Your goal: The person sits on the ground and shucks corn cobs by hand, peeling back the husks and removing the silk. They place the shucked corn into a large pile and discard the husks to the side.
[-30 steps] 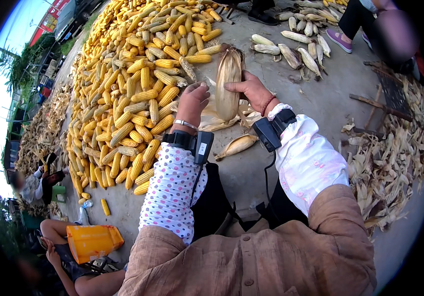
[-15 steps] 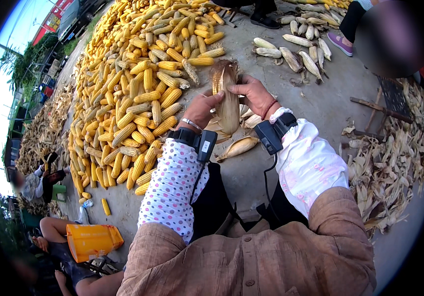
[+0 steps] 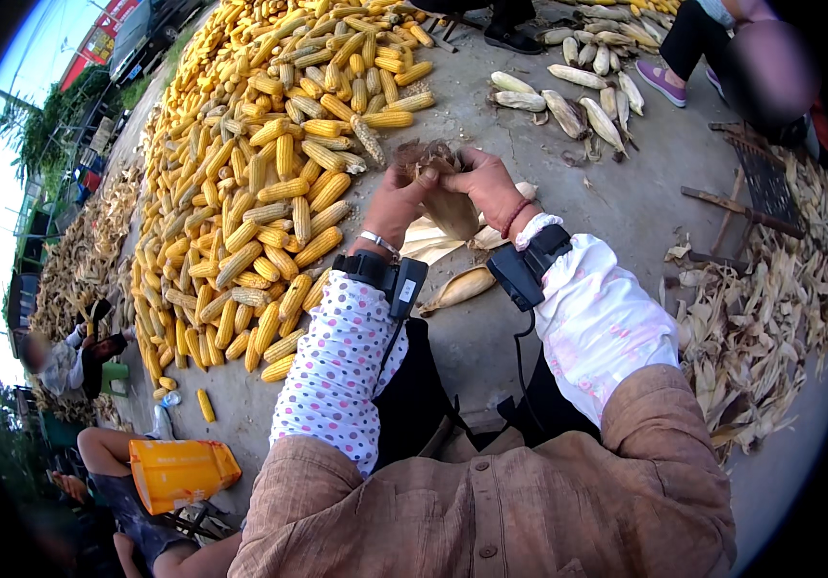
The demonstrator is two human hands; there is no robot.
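An ear of corn [image 3: 452,216] in dry, pale brown husk is held up between my hands, with dark brown silk [image 3: 421,154] at its top. My left hand [image 3: 397,207] is closed on the ear's left side near the top, thumb against the husk. Opposite it, my right hand [image 3: 493,190] pinches the husk at the upper right, its thumb close to the left thumb. The kernels are hidden by husk and fingers. Beneath the hands, a peeled-back pale husk [image 3: 426,242] spreads out. Another ear in its husk [image 3: 459,290] lies on the concrete nearer to me.
A big heap of bare yellow cobs [image 3: 250,207] rises at the left. Several husked ears [image 3: 582,114] lie far right, near a person's purple shoe [image 3: 662,84]. Loose husks [image 3: 746,347] and a wooden-framed chair [image 3: 756,193] are at right. An orange bucket [image 3: 183,474] stands lower left beside a seated person.
Both hands have come closer together at the ear's top. Yellow kernels that showed at its left side are now covered, and a pale husk piece spreads below.
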